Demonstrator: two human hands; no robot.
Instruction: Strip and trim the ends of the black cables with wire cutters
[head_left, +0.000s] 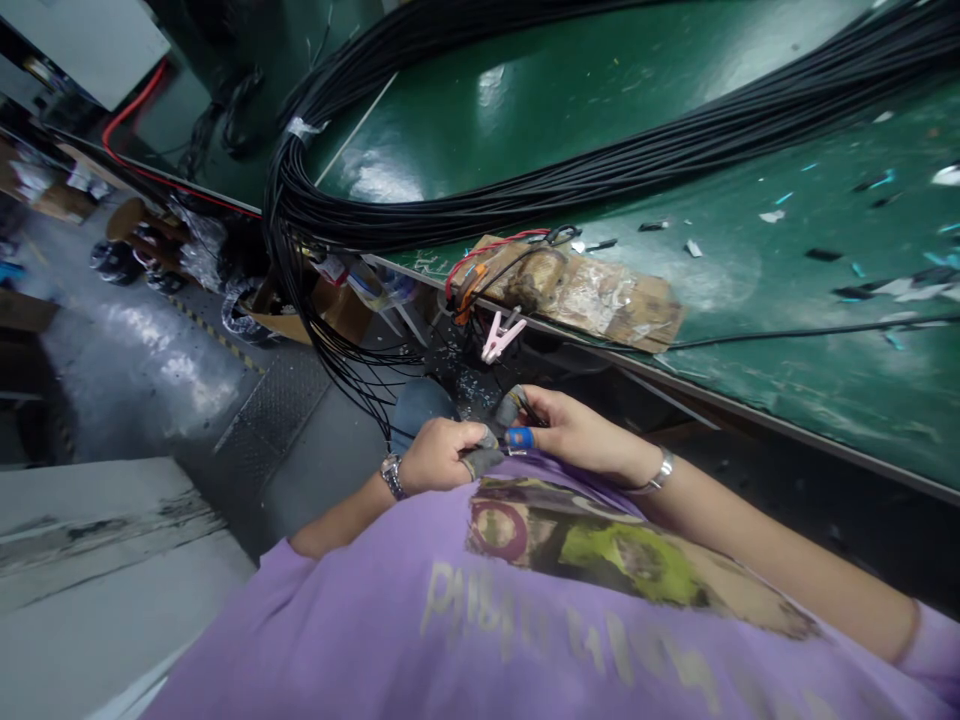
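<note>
Head view. The left hand (439, 455) and the right hand (570, 432) are brought together just above the purple shirt (480, 610), fingertips almost touching; several fingers wear grey and blue finger cots. Both hands are pinched on a small item held between them, probably the end of a thin black wire (525, 408), though it is too small to tell for certain.

Beyond the hands, at the near edge of the green worktop (600, 90), lies a taped cardboard pad (600, 295) with red and orange leads and a pink clip (501, 336) hanging from it. Farther out, a thick bundle of black cables (525, 195) runs across the worktop and loops over its edge to the left of the hands, loose strands trailing down toward them. A single black wire (810, 332) lies apart, to the right.

Judged from this layout, work is in progress on one strand; the bulk of the bundle appears not yet handled.
</note>
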